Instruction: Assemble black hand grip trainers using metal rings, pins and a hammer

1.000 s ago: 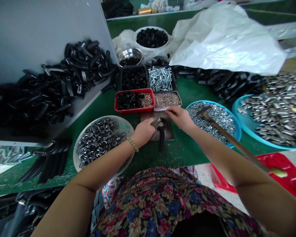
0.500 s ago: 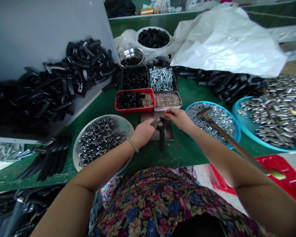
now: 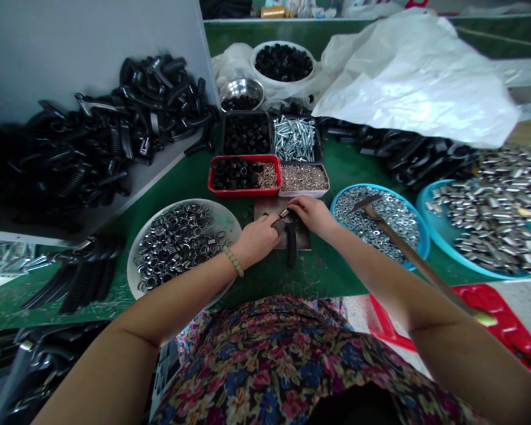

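My left hand point(image 3: 260, 237) is closed on a black part point(image 3: 291, 243) with a curved handle, which rests over a metal plate point(image 3: 268, 206) on the green table. Bright metal shows at the part's upper end, between my hands. My right hand point(image 3: 312, 213) has its thumb and fingertips pinched together at that metal end; whatever small thing they hold is too small to make out. Just beyond my hands are a red tray point(image 3: 246, 192) of black pieces and copper-coloured pins and a white tray point(image 3: 304, 192) of tiny metal pieces.
A bowl of metal rings point(image 3: 135, 260) stands left, a blue tray of nuts point(image 3: 426, 236) right, with a hammer point(image 3: 398, 239) lying across it. Farther right is a blue basin point(image 3: 446, 239) of metal sleeves. Behind are screws point(image 3: 294, 139) and black levers point(image 3: 128, 124).
My right hand has moved slightly left and closer, its fingertips now against the metal end of the black part. My left hand keeps its hold. The camera view has shifted a little.
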Action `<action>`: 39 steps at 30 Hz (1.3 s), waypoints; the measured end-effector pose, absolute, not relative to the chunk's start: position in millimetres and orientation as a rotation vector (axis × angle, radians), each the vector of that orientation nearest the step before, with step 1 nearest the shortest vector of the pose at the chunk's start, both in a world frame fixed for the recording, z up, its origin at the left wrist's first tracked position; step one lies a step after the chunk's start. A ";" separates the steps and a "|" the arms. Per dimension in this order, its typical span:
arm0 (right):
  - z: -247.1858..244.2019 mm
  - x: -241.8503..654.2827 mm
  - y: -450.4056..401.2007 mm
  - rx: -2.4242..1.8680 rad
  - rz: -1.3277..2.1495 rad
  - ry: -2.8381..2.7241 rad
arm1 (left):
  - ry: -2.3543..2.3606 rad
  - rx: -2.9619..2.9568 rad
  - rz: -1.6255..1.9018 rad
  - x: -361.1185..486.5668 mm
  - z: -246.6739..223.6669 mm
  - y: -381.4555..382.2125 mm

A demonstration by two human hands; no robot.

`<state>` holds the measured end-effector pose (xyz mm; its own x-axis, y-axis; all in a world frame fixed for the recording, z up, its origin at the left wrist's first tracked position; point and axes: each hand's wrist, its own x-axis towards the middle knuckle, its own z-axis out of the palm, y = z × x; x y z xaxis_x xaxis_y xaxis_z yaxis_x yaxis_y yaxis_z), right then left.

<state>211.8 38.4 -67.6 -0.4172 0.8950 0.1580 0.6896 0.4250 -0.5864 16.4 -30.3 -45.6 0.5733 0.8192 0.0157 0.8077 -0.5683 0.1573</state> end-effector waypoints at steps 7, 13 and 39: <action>-70.1 212.7 38.9 -1.295 0.407 -2.402 | 1.417 2.656 0.140 16.0 -49.8 -33.9; -67.5 214.7 40.8 -1.281 0.415 -2.444 | 1.412 2.658 0.164 15.2 -50.6 -33.4; -40.7 332.6 -0.8 -1.939 0.131 -2.150 | 1.441 2.567 0.049 16.1 -41.8 -37.3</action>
